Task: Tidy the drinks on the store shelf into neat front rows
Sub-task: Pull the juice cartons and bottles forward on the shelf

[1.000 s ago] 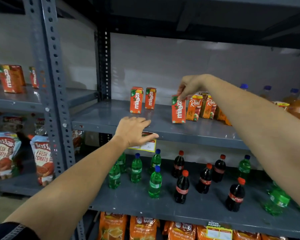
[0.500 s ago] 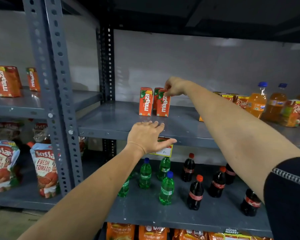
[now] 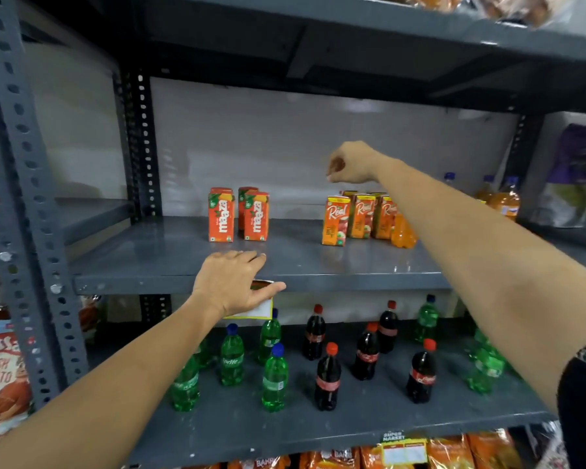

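Three red Maaza cartons (image 3: pixel 255 216) stand together on the grey middle shelf (image 3: pixel 170 262), two in front and one behind. To their right stand several orange Real cartons (image 3: pixel 333 220) and orange drink bottles (image 3: pixel 505 203). My right hand (image 3: pixel 351 162) hangs in the air above the Real cartons, fingers loosely curled, holding nothing. My left hand (image 3: pixel 234 282) rests flat on the shelf's front edge, over a price tag (image 3: pixel 256 311). On the shelf below, green Sprite bottles (image 3: pixel 274 380) and dark cola bottles (image 3: pixel 328 377) stand scattered.
A perforated grey upright (image 3: pixel 31 214) stands at the left. Tomato sauce pouches (image 3: pixel 0 377) sit low on the left. Orange snack packs (image 3: pixel 450 450) fill the bottom shelf. A purple pack (image 3: pixel 579 154) stands on the neighbouring unit at the right.
My right hand carried a Maaza carton left, set it beside the other two, let go and rose to the right above the Real cartons. My left hand stayed on the shelf edge.
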`<state>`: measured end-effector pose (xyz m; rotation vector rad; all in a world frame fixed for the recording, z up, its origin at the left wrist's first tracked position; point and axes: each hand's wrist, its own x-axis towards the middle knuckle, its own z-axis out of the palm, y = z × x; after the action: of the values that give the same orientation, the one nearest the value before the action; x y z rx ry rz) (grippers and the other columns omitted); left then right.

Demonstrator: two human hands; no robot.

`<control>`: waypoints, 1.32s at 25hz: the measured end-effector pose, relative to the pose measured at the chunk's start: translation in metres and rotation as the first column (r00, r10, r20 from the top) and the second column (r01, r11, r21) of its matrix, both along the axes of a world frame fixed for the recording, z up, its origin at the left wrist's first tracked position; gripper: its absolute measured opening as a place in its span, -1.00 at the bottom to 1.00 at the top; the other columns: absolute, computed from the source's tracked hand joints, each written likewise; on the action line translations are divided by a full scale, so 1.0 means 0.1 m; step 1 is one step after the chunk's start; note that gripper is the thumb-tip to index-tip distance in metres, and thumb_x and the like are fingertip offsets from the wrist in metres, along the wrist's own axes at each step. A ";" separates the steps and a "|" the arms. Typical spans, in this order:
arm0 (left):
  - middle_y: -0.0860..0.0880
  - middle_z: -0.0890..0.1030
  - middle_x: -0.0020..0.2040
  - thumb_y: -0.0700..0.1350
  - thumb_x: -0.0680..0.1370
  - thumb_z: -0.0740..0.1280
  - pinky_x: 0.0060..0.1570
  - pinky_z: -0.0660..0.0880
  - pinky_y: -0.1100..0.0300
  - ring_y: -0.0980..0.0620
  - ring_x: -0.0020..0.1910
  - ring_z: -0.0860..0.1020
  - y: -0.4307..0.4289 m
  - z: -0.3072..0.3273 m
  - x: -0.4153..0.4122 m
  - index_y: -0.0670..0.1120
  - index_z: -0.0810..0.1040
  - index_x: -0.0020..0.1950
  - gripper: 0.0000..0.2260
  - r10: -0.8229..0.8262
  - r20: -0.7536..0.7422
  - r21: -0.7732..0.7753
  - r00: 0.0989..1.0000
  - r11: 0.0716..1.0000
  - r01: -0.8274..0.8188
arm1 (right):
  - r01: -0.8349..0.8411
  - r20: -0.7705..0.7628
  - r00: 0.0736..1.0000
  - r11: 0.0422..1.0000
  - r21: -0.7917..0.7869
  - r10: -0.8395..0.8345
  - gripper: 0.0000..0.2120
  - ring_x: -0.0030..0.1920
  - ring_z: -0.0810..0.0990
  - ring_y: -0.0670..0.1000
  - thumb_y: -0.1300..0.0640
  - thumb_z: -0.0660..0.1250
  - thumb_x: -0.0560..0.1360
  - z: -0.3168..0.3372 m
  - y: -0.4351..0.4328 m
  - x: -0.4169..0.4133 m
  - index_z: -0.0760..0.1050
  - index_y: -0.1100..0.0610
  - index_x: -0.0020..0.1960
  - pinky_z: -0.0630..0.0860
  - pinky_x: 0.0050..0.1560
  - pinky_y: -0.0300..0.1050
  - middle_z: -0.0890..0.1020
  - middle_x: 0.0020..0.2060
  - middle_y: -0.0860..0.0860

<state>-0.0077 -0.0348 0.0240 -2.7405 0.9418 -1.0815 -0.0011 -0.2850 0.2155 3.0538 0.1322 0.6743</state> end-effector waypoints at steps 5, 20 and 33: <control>0.00 0.58 0.25 0.47 0.38 -0.27 -0.10 0.51 0.05 -0.05 0.13 0.58 -0.83 0.12 -0.20 -0.07 0.42 0.38 -0.10 -0.134 0.052 0.109 0.990 0.986 0.128 | 0.172 0.072 0.984 0.980 -0.096 -0.165 -0.71 0.23 0.51 0.18 0.10 0.34 0.49 0.11 -0.99 -0.23 0.55 0.15 0.19 0.43 0.20 -0.01 0.57 0.22 0.16; 0.02 0.57 0.01 0.43 0.46 -0.05 -0.17 0.50 0.06 0.01 0.01 0.50 -3.08 0.24 -0.44 -0.05 0.51 0.05 -0.36 -0.123 -0.115 0.110 0.986 0.985 0.136 | -0.082 -0.023 0.996 0.993 0.079 0.084 -0.83 -0.19 0.66 0.00 0.24 0.39 0.46 0.12 -2.39 -0.08 0.61 0.18 0.05 0.52 -0.26 -0.31 0.70 -0.05 0.16; -0.04 0.54 0.25 0.42 0.46 -0.10 -0.01 0.50 0.05 -0.04 0.16 0.52 -3.78 0.06 -0.51 -0.11 0.41 0.35 -0.24 -0.017 -0.066 0.116 0.998 0.993 0.025 | -0.217 0.028 0.976 0.955 0.201 0.216 -0.67 0.00 0.58 0.03 0.18 0.38 0.47 -0.03 -3.23 -0.07 0.51 0.11 0.23 0.50 -0.15 -0.24 0.59 0.13 0.12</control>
<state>-0.0592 -0.4124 0.0302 -2.6909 1.0104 -0.9140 -0.0081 -0.6084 0.2124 3.2645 0.4301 0.7506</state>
